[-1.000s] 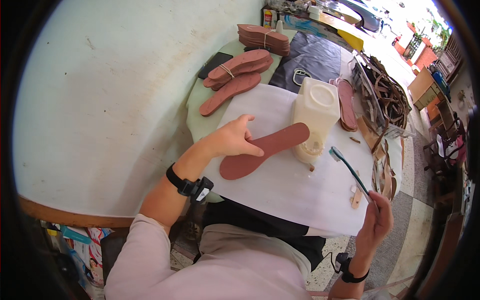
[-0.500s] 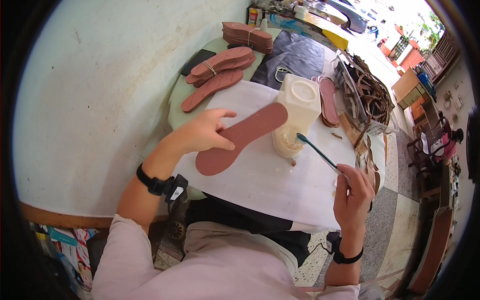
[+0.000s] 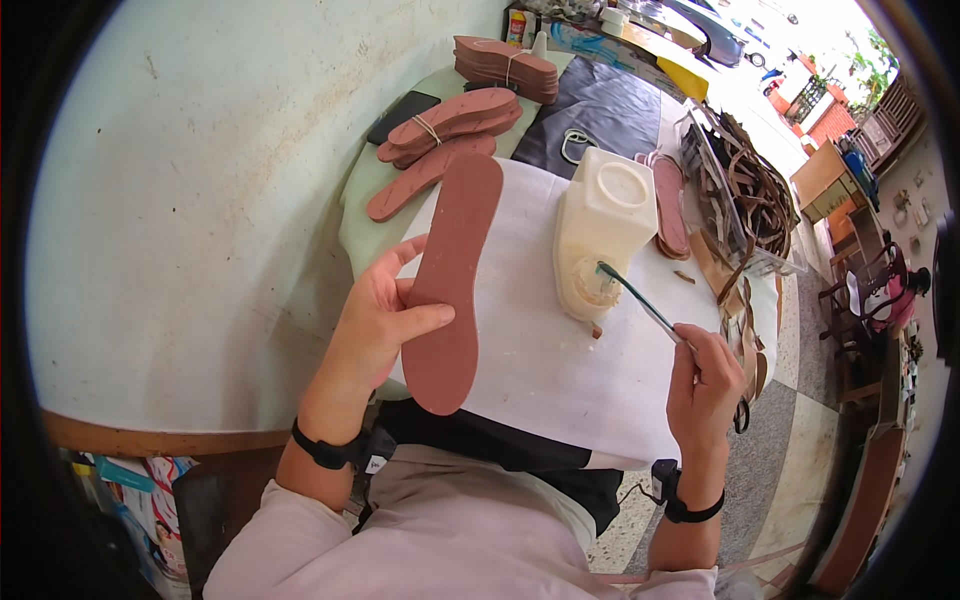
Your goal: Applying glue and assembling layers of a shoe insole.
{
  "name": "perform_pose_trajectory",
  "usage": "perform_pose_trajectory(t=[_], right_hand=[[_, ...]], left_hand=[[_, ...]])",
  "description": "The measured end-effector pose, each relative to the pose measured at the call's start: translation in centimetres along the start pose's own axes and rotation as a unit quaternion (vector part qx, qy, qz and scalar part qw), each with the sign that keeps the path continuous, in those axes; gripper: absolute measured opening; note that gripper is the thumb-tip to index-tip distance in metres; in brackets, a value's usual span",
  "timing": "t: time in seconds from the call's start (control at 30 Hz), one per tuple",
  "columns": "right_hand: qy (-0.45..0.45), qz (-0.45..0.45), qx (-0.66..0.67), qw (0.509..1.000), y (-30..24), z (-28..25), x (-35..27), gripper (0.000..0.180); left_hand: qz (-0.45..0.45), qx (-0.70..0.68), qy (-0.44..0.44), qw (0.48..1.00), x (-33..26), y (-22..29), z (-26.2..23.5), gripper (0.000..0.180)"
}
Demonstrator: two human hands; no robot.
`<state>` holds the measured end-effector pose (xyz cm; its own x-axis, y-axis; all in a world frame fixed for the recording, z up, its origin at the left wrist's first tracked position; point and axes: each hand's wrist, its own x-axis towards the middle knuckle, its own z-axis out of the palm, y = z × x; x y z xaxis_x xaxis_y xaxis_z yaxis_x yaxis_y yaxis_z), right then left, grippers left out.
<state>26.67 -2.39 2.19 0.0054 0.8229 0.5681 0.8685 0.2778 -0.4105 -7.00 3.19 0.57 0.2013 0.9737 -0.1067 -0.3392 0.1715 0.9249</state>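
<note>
Gripping 1 reddish-brown insole [image 3: 455,250] by its side edge, the left hand [image 3: 385,320] holds it over the white sheet [image 3: 530,400]. The right hand [image 3: 706,378] pinches a toothbrush [image 3: 642,300], its head at the mouth of the plastic jug [image 3: 605,225]; how far inside is hard to tell.

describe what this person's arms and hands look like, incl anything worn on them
The left hand and right hand are ungloved. Pale pinkish sleeves leave the forearms bare. Each wrist has a black strap with a small, boxy black device; the left one bears a white label. A thin dark cable shows beside the right one.
</note>
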Motion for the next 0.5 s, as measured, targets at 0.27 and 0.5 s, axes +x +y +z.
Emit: perform_pose_trajectory(t=[0.27,0.5], right_hand=[[0.010,0.076,0.036,0.996,1.0,-0.5,-2.4,0.012],[0.007,0.117,0.035,0.993,0.3,-0.2,-3.5,0.013]], left_hand=[[0.038,-0.043,0.039,0.998,0.1,-1.8,0.5,0.079],[0.054,-0.053,0.077,0.994,0.3,-3.6,1.7,0.078]])
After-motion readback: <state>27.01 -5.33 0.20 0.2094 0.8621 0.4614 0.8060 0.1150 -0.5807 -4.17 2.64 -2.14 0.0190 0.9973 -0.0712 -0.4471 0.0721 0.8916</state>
